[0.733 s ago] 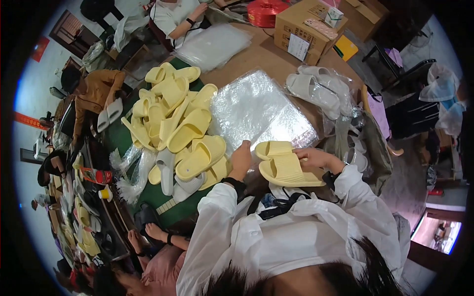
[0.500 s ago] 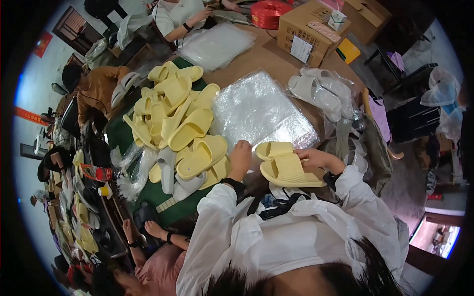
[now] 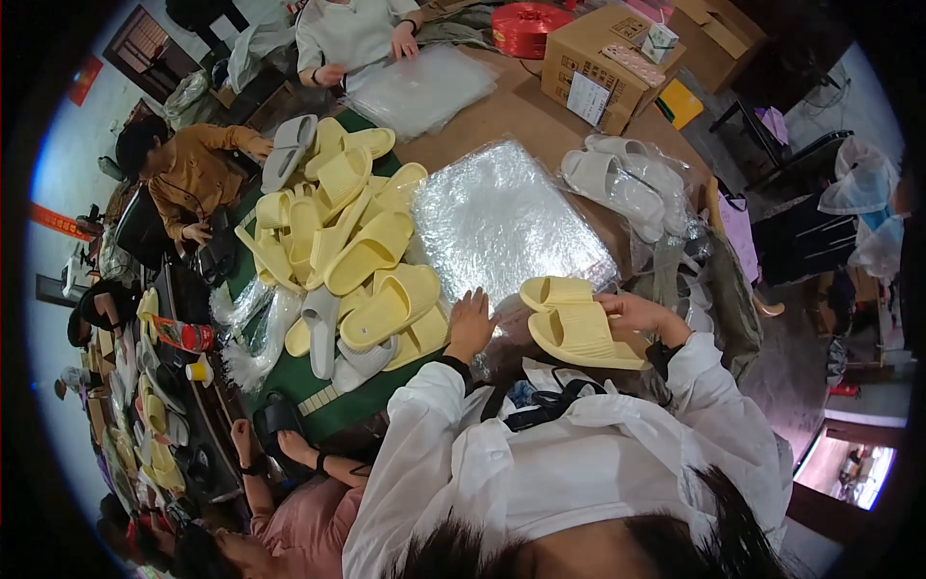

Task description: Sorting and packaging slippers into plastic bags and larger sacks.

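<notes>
Slippers (image 3: 579, 335), a yellow pair, and the right grip (image 3: 644, 317) has them, fingers wrapped about the heel side, toes pointing left, held up right at the counter's (image 3: 526, 111) near edge! Two of them lined up, one just behind the other. Across to the left grip (image 3: 471, 326), and that one clasps nothing visible: fingers spread, back of the hand up, close to the near corner of a stack of clear bags (image 3: 506, 212); whether the fingertips touch any plastic, I cannot tell. And what a shine on that stack, flat in the middle of the counter! Over toward the left edge, on green matting (image 3: 371, 400), a heap of yellow footwear (image 3: 371, 261) piles up, with two gray slippers (image 3: 320, 333) tucked in at its near side. Toward the right edge, more gray footwear (image 3: 617, 183), this lot inside clear wrap. Far edge now: a cardboard carton (image 3: 579, 63), a small box (image 3: 659, 41) on top, a shiny red roll (image 3: 526, 24) beside it, and a sheaf of clear plastic (image 3: 420, 92) near a co-worker's hand (image 3: 405, 41). At the left edge, a co-worker in brown (image 3: 198, 159) has one hand by a gray pair (image 3: 287, 154) and the other at dark footwear (image 3: 217, 251). Down at the near left corner, a person in pink (image 3: 309, 511) has both hands close to a black slipper (image 3: 280, 415).
</notes>
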`<action>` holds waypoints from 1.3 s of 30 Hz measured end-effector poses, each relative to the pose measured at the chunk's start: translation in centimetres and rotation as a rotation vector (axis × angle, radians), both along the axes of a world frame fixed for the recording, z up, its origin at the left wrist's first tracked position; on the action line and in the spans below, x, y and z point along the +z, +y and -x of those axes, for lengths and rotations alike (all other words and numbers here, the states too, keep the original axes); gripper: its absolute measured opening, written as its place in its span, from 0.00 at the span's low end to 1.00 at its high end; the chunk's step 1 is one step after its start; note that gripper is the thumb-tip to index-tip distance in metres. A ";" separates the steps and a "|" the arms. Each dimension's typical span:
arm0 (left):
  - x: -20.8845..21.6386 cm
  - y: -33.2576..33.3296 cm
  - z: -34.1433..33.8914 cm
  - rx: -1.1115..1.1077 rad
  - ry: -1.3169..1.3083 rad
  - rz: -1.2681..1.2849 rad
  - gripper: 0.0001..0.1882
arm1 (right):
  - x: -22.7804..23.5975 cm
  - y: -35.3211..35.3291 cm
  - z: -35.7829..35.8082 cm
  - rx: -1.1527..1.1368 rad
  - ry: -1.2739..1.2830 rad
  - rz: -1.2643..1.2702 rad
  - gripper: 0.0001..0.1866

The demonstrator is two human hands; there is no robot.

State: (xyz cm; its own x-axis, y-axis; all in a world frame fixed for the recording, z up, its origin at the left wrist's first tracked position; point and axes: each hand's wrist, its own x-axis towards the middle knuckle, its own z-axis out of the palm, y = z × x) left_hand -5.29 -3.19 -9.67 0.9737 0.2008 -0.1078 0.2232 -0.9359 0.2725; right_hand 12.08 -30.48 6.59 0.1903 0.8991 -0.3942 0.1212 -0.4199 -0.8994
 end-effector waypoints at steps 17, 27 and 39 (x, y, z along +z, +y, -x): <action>8.0 -3.4 -2.3 -0.115 -0.176 -0.070 0.38 | -8.6 3.4 1.9 -0.326 -0.467 -0.171 0.21; 12.3 -4.1 -3.0 -0.354 -0.297 0.023 0.44 | -10.3 7.0 2.7 -0.491 -0.541 -0.262 0.16; 15.3 -5.2 -1.9 -0.420 -0.363 0.209 0.35 | -9.2 11.7 3.0 -0.636 -0.964 -0.248 0.19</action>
